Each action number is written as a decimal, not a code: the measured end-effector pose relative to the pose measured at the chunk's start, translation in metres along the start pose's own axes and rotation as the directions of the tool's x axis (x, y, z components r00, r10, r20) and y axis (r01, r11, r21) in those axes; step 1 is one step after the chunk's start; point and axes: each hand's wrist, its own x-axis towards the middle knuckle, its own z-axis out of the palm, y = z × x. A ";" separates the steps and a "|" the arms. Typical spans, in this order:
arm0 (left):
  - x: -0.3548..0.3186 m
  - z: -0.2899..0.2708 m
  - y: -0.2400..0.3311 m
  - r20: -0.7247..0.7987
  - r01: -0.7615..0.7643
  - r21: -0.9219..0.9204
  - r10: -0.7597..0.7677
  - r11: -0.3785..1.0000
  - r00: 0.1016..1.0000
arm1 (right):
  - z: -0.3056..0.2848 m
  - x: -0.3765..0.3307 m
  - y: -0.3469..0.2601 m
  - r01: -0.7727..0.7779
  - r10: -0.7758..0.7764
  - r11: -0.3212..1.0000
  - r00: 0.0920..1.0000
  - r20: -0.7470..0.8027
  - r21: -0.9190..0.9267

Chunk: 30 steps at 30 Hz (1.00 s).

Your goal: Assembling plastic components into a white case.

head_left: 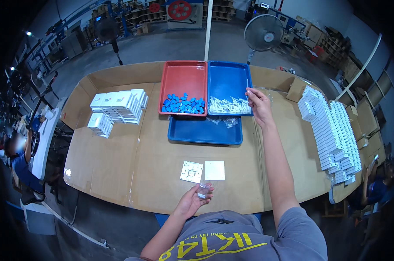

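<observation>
My left hand (192, 202) is closed around a small clear plastic bag (203, 189), close to the table's near edge. Something white shows low in the bag. At the right rim of the blue tray (229, 78), my right hand (258, 103) is raised with its fingers pinched on a thin white stick (248, 83). Many similar white pieces (227, 105) lie in that tray's near end. Just beyond my left hand are a white square plate with cutouts (191, 171) and a plain white square plate (214, 170), side by side.
Small blue parts (183, 104) lie in a red tray (184, 76), beside the blue one. Another blue tray (204, 131) sits partly under them. White boxes stand stacked at left (118, 104) and right (331, 132). Cardboard (105, 174) covers the table; a fan (264, 32) stands behind.
</observation>
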 end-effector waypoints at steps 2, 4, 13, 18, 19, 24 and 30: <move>0.002 -0.003 -0.001 0.053 0.002 -0.016 -0.001 1.000 0.999 | 0.008 -0.024 -0.011 0.016 -0.022 0.981 0.999 0.027 0.191; 0.001 -0.002 0.000 0.045 0.015 -0.050 -0.013 0.999 0.999 | 0.006 -0.041 -0.003 -0.016 0.012 0.974 1.000 0.022 0.224; 0.014 0.005 0.014 0.034 -0.054 -0.084 0.057 0.995 0.998 | -0.001 -0.181 0.079 -0.302 0.275 0.889 0.953 -0.128 -0.344; 0.014 -0.001 0.015 0.067 -0.033 -0.125 0.042 0.992 0.997 | 0.034 -0.246 0.075 -0.427 0.418 0.875 0.904 -0.092 -0.226; 0.014 -0.001 0.013 0.033 -0.034 -0.120 0.038 0.992 0.999 | 0.037 -0.249 0.074 -0.401 0.403 0.894 0.915 -0.034 -0.200; 0.014 0.007 0.013 -0.016 -0.008 -0.025 0.007 1.000 1.000 | 0.042 -0.245 0.053 -0.369 0.411 0.891 0.904 0.121 -0.266; 0.009 0.024 0.016 -0.025 -0.027 0.073 0.029 0.997 0.999 | 0.063 -0.234 0.038 -0.363 0.548 0.783 0.786 0.285 -0.505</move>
